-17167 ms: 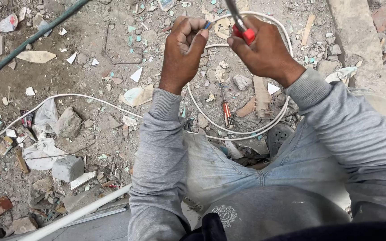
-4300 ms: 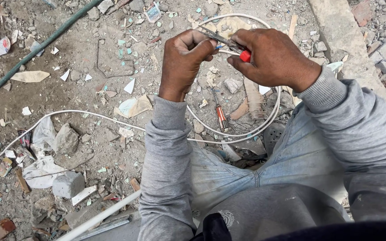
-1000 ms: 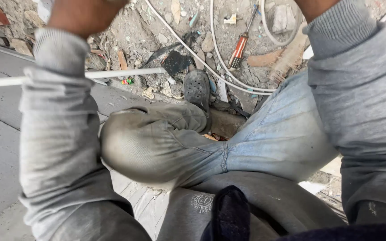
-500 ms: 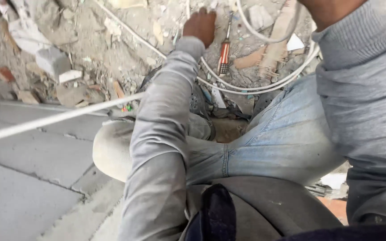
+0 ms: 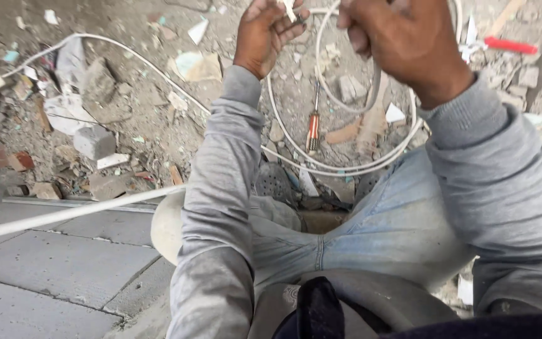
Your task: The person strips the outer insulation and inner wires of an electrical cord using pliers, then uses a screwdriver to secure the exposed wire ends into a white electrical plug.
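Note:
I crouch over rubble. My left hand [image 5: 270, 32] is raised at the top of the view and pinches the end of a white cable [image 5: 321, 88] between its fingers. My right hand [image 5: 403, 39] is closed around the same cable a little to the right, where it loops down. The cable coils on the ground in front of my knees. A screwdriver with a red and clear handle [image 5: 312, 129] lies inside the coil. A red-handled tool [image 5: 508, 45] lies on the ground to the right of my right hand.
Broken bricks, concrete lumps [image 5: 94, 139] and paper scraps cover the dirt to the left. A white pipe [image 5: 64, 213] runs across the edge of grey paving slabs [image 5: 51, 263] at the lower left. A concrete kerb shows at the far right.
The view has tilted back up from my lap. Both hands have come into view at the top, holding the white cable; the red-handled tool, held earlier, now lies on the ground.

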